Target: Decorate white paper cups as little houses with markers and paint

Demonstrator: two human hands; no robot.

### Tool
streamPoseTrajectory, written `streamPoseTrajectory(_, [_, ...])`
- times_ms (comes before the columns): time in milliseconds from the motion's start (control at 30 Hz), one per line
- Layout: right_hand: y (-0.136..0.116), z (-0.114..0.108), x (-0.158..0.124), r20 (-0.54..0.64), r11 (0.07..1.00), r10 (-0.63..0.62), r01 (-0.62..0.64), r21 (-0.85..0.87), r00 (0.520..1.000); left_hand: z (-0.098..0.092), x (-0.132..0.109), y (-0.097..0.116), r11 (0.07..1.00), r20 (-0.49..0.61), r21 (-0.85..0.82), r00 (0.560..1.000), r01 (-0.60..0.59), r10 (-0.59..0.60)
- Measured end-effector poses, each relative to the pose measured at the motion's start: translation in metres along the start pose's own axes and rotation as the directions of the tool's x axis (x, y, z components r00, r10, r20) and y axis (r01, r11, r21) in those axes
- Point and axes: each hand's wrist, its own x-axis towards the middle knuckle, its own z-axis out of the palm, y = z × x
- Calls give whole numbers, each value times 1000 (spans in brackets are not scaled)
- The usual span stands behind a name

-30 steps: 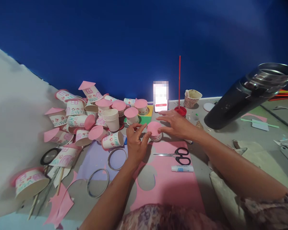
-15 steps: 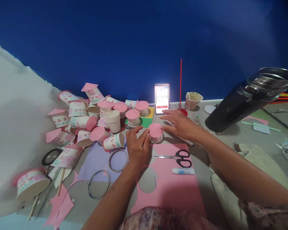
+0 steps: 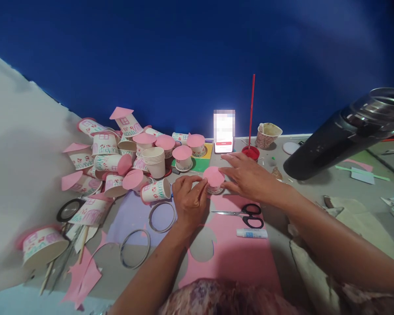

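Observation:
Between my hands stands a small paper cup (image 3: 216, 190) topped with a pink paper cone (image 3: 214, 176). My left hand (image 3: 191, 197) is closed, its fingers curled and the thumb and fingertips pinching the cone's left edge. On the other side, my right hand (image 3: 244, 176) has its fingers stretched and apart; the fingertips touch the cone's right edge. Black-handled scissors (image 3: 246, 214) lie just in front, on a sheet of pink paper (image 3: 236, 262) with round holes cut out. A white glue tube (image 3: 251, 233) rests below the scissors.
Many decorated cups with pink roofs (image 3: 107, 164) are heaped at the left, beside stacked plain cups (image 3: 154, 161). A lit phone (image 3: 224, 131) leans on the blue wall. A dark flask (image 3: 328, 144) stands at the right. Tape rings (image 3: 134, 249) lie near my left forearm.
My right hand has moved down and closer to the cup, its fingers now at the cone's edge. The left hand stays at the cone's left side. The view has shifted slightly.

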Motion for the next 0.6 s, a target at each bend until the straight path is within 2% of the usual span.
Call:
streamPoseTrajectory(300, [2,-4,-1,16,1000,-13,13,12,1000,-3,3,3,994,-44,11,993,-105,106])
streamPoseTrajectory(467, [11,4,6,-79,996,51,-45,73,996,-1,6,2,996,-65,-32,995,-82,79])
streamPoseTrajectory(600, [13,12,10,-74,989,78,-68,128,994,1,6,0,997,-41,-64,999,-39,36])
